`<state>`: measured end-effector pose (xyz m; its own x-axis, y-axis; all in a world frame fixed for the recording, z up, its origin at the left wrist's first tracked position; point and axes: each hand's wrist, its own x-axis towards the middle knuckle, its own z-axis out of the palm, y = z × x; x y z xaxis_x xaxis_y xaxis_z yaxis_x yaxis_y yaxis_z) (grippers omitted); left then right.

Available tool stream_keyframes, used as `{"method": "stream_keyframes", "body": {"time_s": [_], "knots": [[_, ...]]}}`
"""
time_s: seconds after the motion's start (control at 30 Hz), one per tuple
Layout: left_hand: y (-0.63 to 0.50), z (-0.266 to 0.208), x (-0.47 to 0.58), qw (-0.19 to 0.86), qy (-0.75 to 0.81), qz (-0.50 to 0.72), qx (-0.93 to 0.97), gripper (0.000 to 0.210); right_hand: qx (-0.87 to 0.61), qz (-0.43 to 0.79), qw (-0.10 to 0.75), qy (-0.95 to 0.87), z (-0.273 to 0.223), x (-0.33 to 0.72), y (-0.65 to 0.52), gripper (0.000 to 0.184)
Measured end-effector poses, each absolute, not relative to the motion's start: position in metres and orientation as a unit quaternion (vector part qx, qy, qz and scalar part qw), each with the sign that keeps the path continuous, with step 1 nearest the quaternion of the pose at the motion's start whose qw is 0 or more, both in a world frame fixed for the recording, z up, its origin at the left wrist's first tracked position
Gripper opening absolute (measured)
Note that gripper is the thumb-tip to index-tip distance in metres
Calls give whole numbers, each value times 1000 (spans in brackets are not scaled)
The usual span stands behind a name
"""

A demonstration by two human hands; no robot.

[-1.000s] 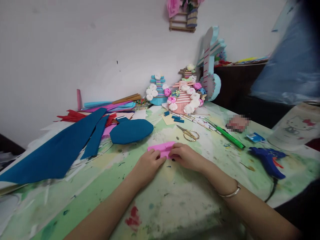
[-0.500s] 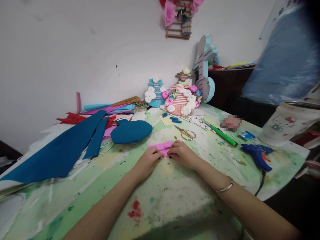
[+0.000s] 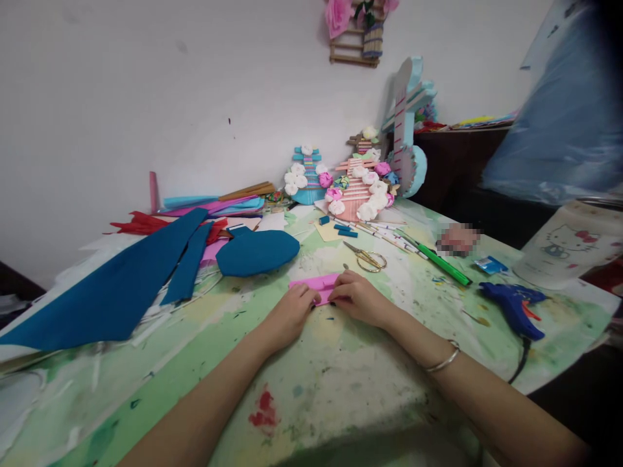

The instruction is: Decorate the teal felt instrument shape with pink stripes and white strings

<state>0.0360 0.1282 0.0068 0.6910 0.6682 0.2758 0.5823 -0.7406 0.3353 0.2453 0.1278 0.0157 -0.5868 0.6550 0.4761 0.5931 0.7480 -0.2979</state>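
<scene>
A small strip of bright pink paper point(image 3: 318, 283), folded along its length, lies on the paint-stained table between my hands. My left hand point(image 3: 293, 310) pinches its near left edge with closed fingers. At the right end my right hand point(image 3: 359, 297) grips the same strip, thumb and fingertips pressed together; a bangle circles that wrist. Just beyond the strip lie gold-handled scissors point(image 3: 370, 261). To the left is a dark blue oval cutout point(image 3: 257, 253). The fingers hide part of the strip's lower edge.
Large blue paper pieces point(image 3: 111, 285) cover the table's left. Small paper-flower models point(image 3: 357, 194) stand at the back. On the right are a green marker point(image 3: 444, 264), a blue glue gun point(image 3: 513, 305) with its cord, and a white cup point(image 3: 559, 250) near the edge.
The view has shifted slightly, so background things sit a little farther right. Both hands stay on the pink paper, with hardly any movement of the fingers.
</scene>
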Motion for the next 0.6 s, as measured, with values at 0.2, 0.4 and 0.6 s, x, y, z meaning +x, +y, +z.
{"method": "stream_keyframes", "body": {"time_s": [0.2, 0.4, 0.6], "knots": [[128, 15, 34, 140, 364, 179, 903, 16, -396, 96, 266, -873, 16, 248, 128, 25], [130, 14, 32, 129, 380, 174, 899, 12, -438, 109, 255, -855, 17, 250, 129, 22], [132, 11, 33, 117, 428, 180, 878, 10, -473, 121, 238, -840, 17, 251, 130, 20]]}}
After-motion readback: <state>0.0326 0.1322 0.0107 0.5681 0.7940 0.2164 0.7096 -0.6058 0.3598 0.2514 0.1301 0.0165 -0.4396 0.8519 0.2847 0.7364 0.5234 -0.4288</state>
